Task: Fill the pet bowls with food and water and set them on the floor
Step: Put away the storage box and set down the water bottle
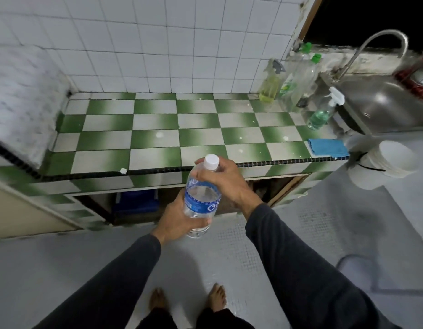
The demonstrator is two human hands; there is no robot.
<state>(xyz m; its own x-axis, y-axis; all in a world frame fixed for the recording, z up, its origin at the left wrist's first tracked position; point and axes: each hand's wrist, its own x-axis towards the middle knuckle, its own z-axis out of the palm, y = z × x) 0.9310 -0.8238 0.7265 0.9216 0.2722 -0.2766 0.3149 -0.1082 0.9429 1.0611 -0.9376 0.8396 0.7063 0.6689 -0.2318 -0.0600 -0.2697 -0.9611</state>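
Worktop [158, 129]: a broad run of checkered tile from the left corner to mid-right is left bare, open to passage from the front edge. Right end: crowded by spray bottles [298, 84] against the wall, a further spray bottle [323, 112] beside the sink [381, 103], and a blue cloth [328, 147] at the front edge. Left end: bounded by a raised white ledge [23, 98]. Rear: closed by the tiled wall [158, 43].

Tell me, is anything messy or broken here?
A little. White specks dot the green checkered counter, and a white chip shows at its front edge. The opening under the counter looks rough and doorless. The water bottle in the hands looks fine, cap on.
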